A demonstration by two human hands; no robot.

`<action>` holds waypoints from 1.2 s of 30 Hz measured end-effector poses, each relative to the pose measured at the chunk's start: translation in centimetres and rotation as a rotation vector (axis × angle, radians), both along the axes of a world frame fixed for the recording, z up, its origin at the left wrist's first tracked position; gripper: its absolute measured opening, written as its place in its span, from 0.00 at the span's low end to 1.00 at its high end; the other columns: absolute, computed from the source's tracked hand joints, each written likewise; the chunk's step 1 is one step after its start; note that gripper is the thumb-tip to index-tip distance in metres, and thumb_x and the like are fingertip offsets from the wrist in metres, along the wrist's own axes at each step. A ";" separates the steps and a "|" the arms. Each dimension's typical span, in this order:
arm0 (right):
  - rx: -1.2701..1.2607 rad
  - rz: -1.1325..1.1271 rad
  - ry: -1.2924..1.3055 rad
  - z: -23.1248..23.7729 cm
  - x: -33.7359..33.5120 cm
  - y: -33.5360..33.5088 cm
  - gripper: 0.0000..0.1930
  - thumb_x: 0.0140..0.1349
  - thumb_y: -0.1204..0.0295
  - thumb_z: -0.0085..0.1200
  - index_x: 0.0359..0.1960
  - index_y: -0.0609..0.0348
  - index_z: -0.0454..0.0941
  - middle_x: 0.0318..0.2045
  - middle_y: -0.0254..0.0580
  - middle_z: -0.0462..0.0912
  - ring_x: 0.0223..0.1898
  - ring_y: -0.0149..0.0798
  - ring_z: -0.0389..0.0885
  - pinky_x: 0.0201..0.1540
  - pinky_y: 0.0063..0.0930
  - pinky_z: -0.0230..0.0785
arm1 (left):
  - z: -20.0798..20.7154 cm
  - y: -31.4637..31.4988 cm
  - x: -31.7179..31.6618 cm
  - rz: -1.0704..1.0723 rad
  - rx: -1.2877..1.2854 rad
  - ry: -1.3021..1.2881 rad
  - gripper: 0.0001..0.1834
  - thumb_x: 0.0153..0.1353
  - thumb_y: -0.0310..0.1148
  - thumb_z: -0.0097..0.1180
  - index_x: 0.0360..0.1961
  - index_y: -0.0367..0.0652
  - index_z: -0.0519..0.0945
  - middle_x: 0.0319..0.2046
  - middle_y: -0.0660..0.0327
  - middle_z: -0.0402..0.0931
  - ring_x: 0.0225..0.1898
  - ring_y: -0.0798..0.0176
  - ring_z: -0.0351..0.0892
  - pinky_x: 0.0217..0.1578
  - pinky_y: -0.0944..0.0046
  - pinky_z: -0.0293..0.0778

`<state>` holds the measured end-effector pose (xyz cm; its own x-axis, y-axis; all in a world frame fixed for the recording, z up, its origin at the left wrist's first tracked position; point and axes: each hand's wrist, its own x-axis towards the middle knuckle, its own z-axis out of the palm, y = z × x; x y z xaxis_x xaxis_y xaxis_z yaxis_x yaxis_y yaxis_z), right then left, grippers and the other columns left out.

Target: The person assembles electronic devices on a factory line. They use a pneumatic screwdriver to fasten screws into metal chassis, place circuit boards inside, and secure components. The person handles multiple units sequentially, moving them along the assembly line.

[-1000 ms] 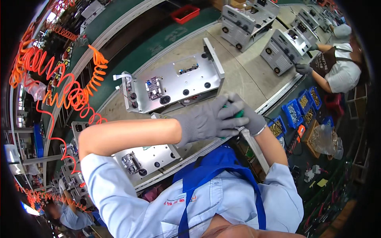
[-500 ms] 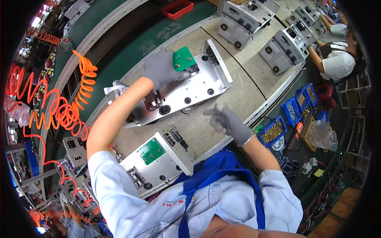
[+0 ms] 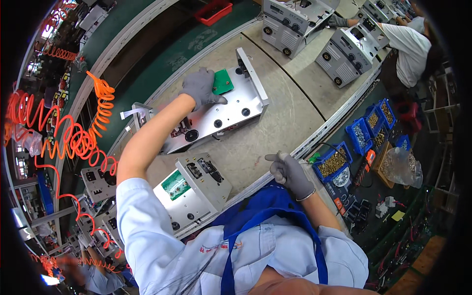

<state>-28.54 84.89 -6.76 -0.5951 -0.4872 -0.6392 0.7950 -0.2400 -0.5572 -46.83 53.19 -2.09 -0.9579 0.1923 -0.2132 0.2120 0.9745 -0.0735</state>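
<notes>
Green circuit board [image 3: 223,82], flat and squarish, touches the left hand [image 3: 199,87], its grip unclear; the right hand [image 3: 290,174] curls half-open.

The left grip [image 3: 200,88] and right grip [image 3: 290,172] wear dull cloth gloves [image 3: 296,180]. The big open case [image 3: 236,104] is smooth, shiny metal. The green board [image 3: 222,82] looks a bit glossy. The bench [image 3: 290,113] is dull and scuffed. The curly hoses [image 3: 102,89] are shiny plastic; the apron [image 3: 265,206] is cloth.

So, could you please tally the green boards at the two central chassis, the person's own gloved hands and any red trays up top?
Green boards: 2
Left hand and right hand, gloved: 2
Red tray: 1
Total: 5
</notes>
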 end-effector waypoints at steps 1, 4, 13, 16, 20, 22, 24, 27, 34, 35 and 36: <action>0.007 -0.017 -0.007 0.3 0.2 0.4 0.27 0.67 0.52 0.40 0.50 0.69 0.70 0.23 0.33 0.75 0.17 0.23 0.67 0.18 0.15 0.56 | 0.0 0.5 -0.2 -0.005 -0.006 -0.001 0.52 0.30 0.73 0.62 0.42 0.34 0.74 0.39 0.44 0.74 0.40 0.43 0.78 0.40 0.50 0.74; 0.052 -0.038 0.016 1.5 0.6 2.5 0.27 0.67 0.53 0.40 0.50 0.71 0.70 0.23 0.35 0.74 0.18 0.23 0.67 0.19 0.15 0.57 | -0.1 1.1 -1.6 0.009 0.006 -0.151 0.48 0.34 0.66 0.66 0.47 0.37 0.73 0.45 0.45 0.74 0.45 0.44 0.77 0.44 0.52 0.74; 1.037 0.229 0.901 -2.3 2.7 17.1 0.16 0.61 0.64 0.50 0.46 0.61 0.75 0.30 0.41 0.77 0.32 0.37 0.78 0.36 0.31 0.71 | 0.3 0.1 0.5 0.064 -0.015 0.026 0.54 0.43 0.67 0.60 0.64 0.44 0.57 0.62 0.44 0.57 0.52 0.36 0.72 0.47 0.45 0.72; 1.447 0.277 1.051 -1.8 2.0 22.9 0.14 0.57 0.64 0.52 0.42 0.54 0.77 0.36 0.44 0.79 0.38 0.46 0.79 0.41 0.36 0.71 | 4.3 1.2 2.6 0.066 0.104 0.162 0.48 0.49 0.63 0.58 0.64 0.47 0.57 0.62 0.48 0.58 0.51 0.37 0.72 0.47 0.45 0.72; 1.757 0.135 0.785 -2.1 3.8 33.5 0.13 0.55 0.64 0.53 0.39 0.56 0.79 0.34 0.47 0.81 0.37 0.48 0.81 0.41 0.38 0.72 | 9.5 1.4 8.1 -0.100 0.213 0.499 0.34 0.58 0.47 0.57 0.62 0.43 0.64 0.58 0.52 0.66 0.56 0.48 0.69 0.53 0.53 0.68; 1.697 0.351 0.430 -2.1 3.7 37.3 0.16 0.52 0.60 0.55 0.38 0.56 0.80 0.34 0.48 0.82 0.38 0.50 0.81 0.41 0.39 0.72 | 11.4 1.8 12.2 -0.082 0.265 0.592 0.30 0.60 0.42 0.57 0.61 0.41 0.67 0.56 0.54 0.69 0.52 0.56 0.72 0.49 0.61 0.69; 1.422 0.355 0.142 -4.3 4.0 40.7 0.22 0.47 0.54 0.56 0.36 0.60 0.80 0.34 0.54 0.82 0.40 0.53 0.80 0.44 0.42 0.71 | 12.7 3.4 16.8 0.194 0.455 0.504 0.29 0.59 0.34 0.59 0.61 0.40 0.67 0.51 0.56 0.72 0.43 0.63 0.73 0.41 0.66 0.69; 1.761 0.244 0.274 -5.5 2.7 38.5 0.22 0.47 0.56 0.56 0.36 0.63 0.79 0.33 0.59 0.81 0.40 0.55 0.80 0.44 0.43 0.71 | 12.3 4.9 22.1 0.262 0.537 0.505 0.28 0.58 0.29 0.59 0.61 0.41 0.68 0.47 0.57 0.73 0.41 0.66 0.73 0.40 0.69 0.70; 1.489 -0.394 0.312 -10.7 3.3 38.4 0.28 0.43 0.57 0.62 0.46 0.60 0.78 0.42 0.53 0.81 0.44 0.46 0.80 0.49 0.35 0.70 | 8.9 8.2 30.7 0.179 0.630 0.495 0.27 0.53 0.30 0.63 0.55 0.38 0.72 0.45 0.55 0.74 0.39 0.60 0.77 0.39 0.64 0.75; 1.285 -0.528 0.563 -11.1 4.0 39.4 0.27 0.45 0.58 0.62 0.47 0.59 0.78 0.44 0.51 0.81 0.44 0.44 0.79 0.46 0.35 0.71 | 9.7 9.1 32.0 0.306 0.697 0.379 0.28 0.51 0.31 0.64 0.54 0.39 0.72 0.46 0.53 0.74 0.41 0.56 0.77 0.42 0.62 0.74; 1.395 -0.402 0.463 -9.7 4.4 40.8 0.24 0.49 0.58 0.60 0.46 0.59 0.78 0.46 0.50 0.80 0.44 0.46 0.78 0.43 0.39 0.72 | 9.8 9.0 33.1 0.262 0.703 0.382 0.29 0.50 0.33 0.65 0.53 0.39 0.72 0.45 0.52 0.75 0.42 0.55 0.78 0.42 0.61 0.74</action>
<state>-24.11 125.68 -16.49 -0.8077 0.5666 -0.1631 0.5047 0.5214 -0.6881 -13.71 62.24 7.68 -0.9721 -0.0798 0.2206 0.0560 0.8342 0.5485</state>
